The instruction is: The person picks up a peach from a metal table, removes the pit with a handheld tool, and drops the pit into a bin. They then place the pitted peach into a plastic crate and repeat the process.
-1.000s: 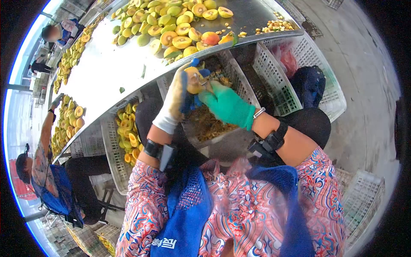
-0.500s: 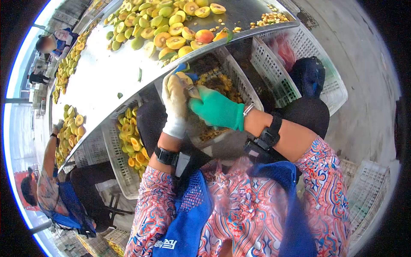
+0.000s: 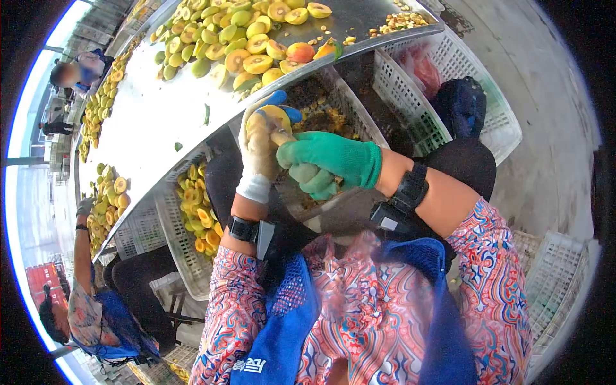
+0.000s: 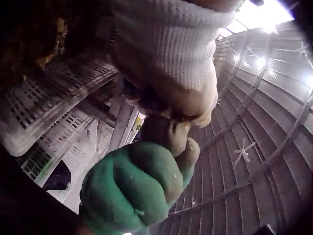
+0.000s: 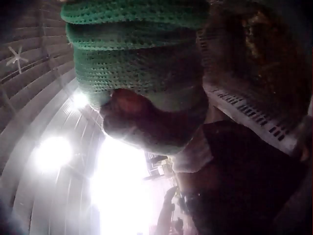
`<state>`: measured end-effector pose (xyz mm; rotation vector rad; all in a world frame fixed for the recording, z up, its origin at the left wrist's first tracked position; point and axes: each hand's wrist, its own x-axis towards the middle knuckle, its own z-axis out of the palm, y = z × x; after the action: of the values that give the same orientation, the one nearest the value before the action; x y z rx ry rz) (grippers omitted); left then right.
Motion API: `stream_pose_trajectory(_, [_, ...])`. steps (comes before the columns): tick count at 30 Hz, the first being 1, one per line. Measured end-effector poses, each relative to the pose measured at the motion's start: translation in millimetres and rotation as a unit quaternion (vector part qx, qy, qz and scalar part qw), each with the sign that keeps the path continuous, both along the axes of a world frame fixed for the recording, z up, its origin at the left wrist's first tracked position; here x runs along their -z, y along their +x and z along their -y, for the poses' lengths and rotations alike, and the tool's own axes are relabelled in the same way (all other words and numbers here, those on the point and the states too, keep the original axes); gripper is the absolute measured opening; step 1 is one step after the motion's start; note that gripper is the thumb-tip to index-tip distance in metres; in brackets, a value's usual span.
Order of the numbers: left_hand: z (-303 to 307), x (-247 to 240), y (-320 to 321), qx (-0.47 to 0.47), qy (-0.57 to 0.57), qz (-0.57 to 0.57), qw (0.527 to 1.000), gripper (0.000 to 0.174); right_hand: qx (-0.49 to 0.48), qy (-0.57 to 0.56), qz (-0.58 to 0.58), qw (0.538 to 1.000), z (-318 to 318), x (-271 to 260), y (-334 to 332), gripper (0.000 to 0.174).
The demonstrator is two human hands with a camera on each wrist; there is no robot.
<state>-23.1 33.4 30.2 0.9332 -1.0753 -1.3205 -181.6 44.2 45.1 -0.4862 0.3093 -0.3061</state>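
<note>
One yellow fruit (image 3: 278, 114) to brace
Left hand (image 3: 258, 136) grips it; right hand (image 3: 324, 160) curls round a mostly hidden tool (image 3: 338, 181); work gently.

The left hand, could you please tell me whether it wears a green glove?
No, the left hand wears a whitish glove; the right hand wears the green glove.

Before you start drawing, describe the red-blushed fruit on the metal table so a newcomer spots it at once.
In the head view, find the metal table across the top. On it, go to the lower right of the fruit heap, above the green-gloved right hand. There lies the red-blushed fruit, orange-red among yellow and green neighbours.
</note>
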Motion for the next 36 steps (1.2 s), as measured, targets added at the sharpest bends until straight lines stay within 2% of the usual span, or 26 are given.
stream_pose_trajectory(5, [3,5,8,0.073,-0.058,-0.022,0.995,0.058,-0.060,0.044,0.058,0.996,1,-3,-1,0.025])
stream_pose_trajectory(6, [4,5,8,0.088,-0.068,-0.026,0.993,0.060,-0.050,0.032,0.039,0.997,1,-4,-1,0.025])
stream_pose_trajectory(9, [9,7,7,0.094,0.008,-0.110,0.989,0.056,0.001,-0.020,-0.014,1.000,-3,-8,2,0.023])
stream_pose_trajectory(11, [7,0,3,-0.004,0.029,-0.165,0.986,0.055,0.062,-0.088,-0.048,0.993,-6,-12,6,0.022])
stream_pose_trajectory(12, [2,-4,2,-0.053,0.042,-0.191,0.979,0.055,0.056,-0.086,-0.041,0.994,-5,-10,6,0.020])
stream_pose_trajectory(14, [5,-1,33,-0.106,0.037,-0.143,0.983,0.051,0.044,-0.084,-0.028,0.995,2,-5,-1,0.019])
stream_pose_trajectory(15, [-2,-14,46,-0.124,0.023,-0.122,0.985,0.051,0.062,-0.161,-0.088,0.981,2,-7,-4,0.020])
stream_pose_trajectory(17, [-27,-45,85,-0.135,0.015,-0.036,0.990,0.051,0.099,-0.309,-0.203,0.924,4,-13,-11,0.024])
stream_pose_trajectory(18, [-38,-56,110,-0.130,0.022,0.029,0.991,0.050,0.172,-0.424,-0.219,0.862,6,1,-10,0.026])
stream_pose_trajectory(20, [-55,-54,154,-0.243,0.050,0.144,0.958,0.049,0.307,-0.619,-0.236,0.683,8,43,-9,0.033])
stream_pose_trajectory(21, [-59,-34,201,-0.215,0.048,0.248,0.943,0.048,0.149,-0.593,-0.384,0.692,5,47,-22,0.045])
stream_pose_trajectory(23, [-60,-23,229,-0.183,0.137,0.496,0.838,0.047,-0.125,-0.643,-0.505,0.562,-12,64,-36,0.042])
stream_pose_trajectory(24, [-54,-22,229,-0.175,0.094,0.587,0.785,0.046,-0.307,-0.702,-0.432,0.476,-16,138,-48,0.032])
stream_pose_trajectory(25, [-43,-18,231,-0.166,0.049,0.669,0.723,0.045,-0.335,-0.704,-0.421,0.463,-12,133,-47,0.031])
stream_pose_trajectory(27, [-12,-27,204,-0.156,0.025,0.570,0.806,0.043,-0.395,-0.703,-0.396,0.439,-6,114,-45,0.029])
stream_pose_trajectory(28, [2,-48,166,-0.133,0.035,0.536,0.833,0.042,-0.428,-0.702,-0.380,0.424,-4,109,-45,0.028])
stream_pose_trajectory(29, [20,-61,134,-0.107,0.045,0.504,0.856,0.042,-0.225,-0.807,-0.341,0.426,-7,100,-52,0.034])
stream_pose_trajectory(30, [52,-46,121,-0.128,-0.002,0.557,0.821,0.041,-0.227,-0.753,-0.388,0.480,-8,93,-51,0.035])
stream_pose_trajectory(31, [77,-49,96,-0.082,-0.016,0.567,0.819,0.041,-0.226,-0.695,-0.434,0.527,-8,49,-47,0.037])
stream_pose_trajectory(32, [114,-28,90,-0.032,-0.085,0.541,0.836,0.040,-0.221,-0.630,-0.478,0.570,-4,24,-46,0.039])
stream_pose_trajectory(33, [124,-43,59,-0.034,-0.130,0.601,0.788,0.039,-0.168,-0.649,-0.460,0.582,-2,26,-49,0.044])
stream_pose_trajectory(36, [181,-19,35,0.016,-0.125,0.757,0.641,0.041,-0.065,-0.610,-0.490,0.619,6,22,-49,0.046])
